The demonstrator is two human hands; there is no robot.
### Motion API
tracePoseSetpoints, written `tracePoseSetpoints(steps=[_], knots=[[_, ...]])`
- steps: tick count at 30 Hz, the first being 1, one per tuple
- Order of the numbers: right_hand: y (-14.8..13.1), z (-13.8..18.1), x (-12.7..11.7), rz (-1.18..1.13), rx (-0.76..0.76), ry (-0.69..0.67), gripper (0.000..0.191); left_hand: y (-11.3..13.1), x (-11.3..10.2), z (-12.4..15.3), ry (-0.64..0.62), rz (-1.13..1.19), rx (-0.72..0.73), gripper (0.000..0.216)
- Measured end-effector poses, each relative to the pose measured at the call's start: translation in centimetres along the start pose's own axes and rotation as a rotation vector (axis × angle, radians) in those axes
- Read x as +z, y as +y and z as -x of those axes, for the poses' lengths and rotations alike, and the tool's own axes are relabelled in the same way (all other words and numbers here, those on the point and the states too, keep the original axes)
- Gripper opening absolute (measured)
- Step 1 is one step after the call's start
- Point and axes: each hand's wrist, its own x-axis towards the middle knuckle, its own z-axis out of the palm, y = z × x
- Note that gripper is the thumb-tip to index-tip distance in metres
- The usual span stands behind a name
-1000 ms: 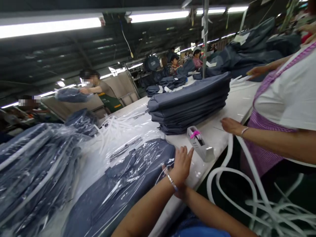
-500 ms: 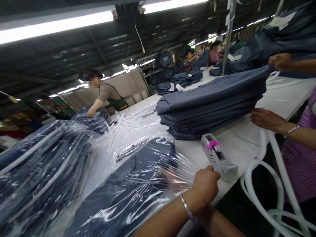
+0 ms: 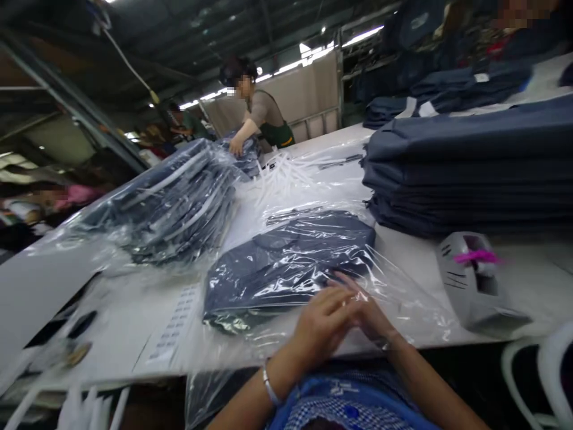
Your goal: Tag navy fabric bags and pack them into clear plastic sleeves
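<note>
A dark blue fabric item [image 3: 286, 257], its exact kind unclear, lies flat on the table inside a clear plastic bag [image 3: 412, 298]. My left hand [image 3: 320, 319], with a bangle at the wrist, is closed at the bag's near side, its fingers bent around gathered film. Just right of it, partly overlapped, my right hand [image 3: 364, 307] has its fingers stretched toward the blue item. Film crosses near the right wrist; whether that whole hand is under it I cannot tell. To the right stands a grey tape dispenser [image 3: 463, 286] with a pink strip tied on.
Bagged blue items [image 3: 179, 203] are piled at left. A tall stack of folded blue fabric items [image 3: 470, 167] stands at right. White strips [image 3: 286, 173] lie mid-table, and a printed label sheet [image 3: 176, 322] near the front edge. A co-worker [image 3: 264, 113] handles a bagged item across the table.
My view has swung left. My left hand has moved from pulling the film rightward to lying against my right hand. The neighbour's hands on the stack are out of view.
</note>
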Motion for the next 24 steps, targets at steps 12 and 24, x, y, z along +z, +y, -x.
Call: tracePoseSetpoints(steps=[12,24], knots=[[-3.2,1.3,8.1,-0.393,0.126,-0.507,0.089,-4.8,-3.2,20.8,0.219,-0.586,-0.941,0.125],[-2.3,7.2,4.8,0.174,0.519,-0.41,0.047,-4.0,-5.5,30.6,0.117,-0.257,-1.016,0.047]])
